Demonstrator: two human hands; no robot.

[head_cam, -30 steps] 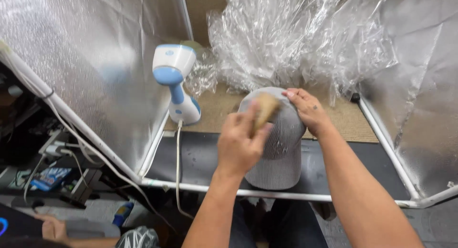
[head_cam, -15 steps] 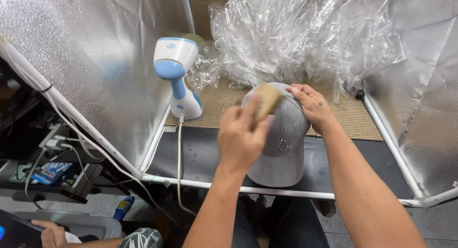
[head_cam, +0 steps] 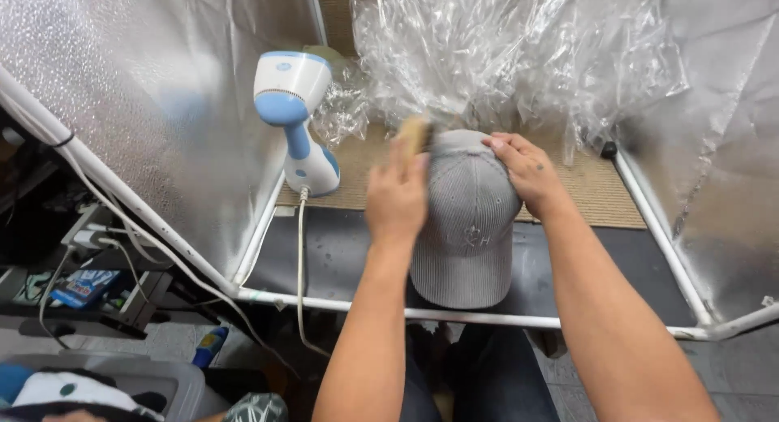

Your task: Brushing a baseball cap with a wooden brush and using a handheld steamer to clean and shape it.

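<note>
Gripping a tan brush (head_cam: 415, 133) in my left hand (head_cam: 395, 196), bristles at the top left edge of the grey corduroy cap (head_cam: 465, 219); right hand (head_cam: 525, 169) lies flat, steadying its crown. Cap sits between my arms over the dark shelf (head_cam: 341, 247). Brushing looks midway, front panel untouched. Blue-white steamer (head_cam: 294, 118) stands idle, well left.

The left hand (head_cam: 397, 196) covers most of the brush (head_cam: 415, 133), bristles unseen; the cap (head_cam: 466, 219) hides whatever it sits on, and its emblem's too small to read.

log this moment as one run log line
left hand: holds wooden brush on grey cap | right hand: steadies cap top | steamer: upright, left
</note>
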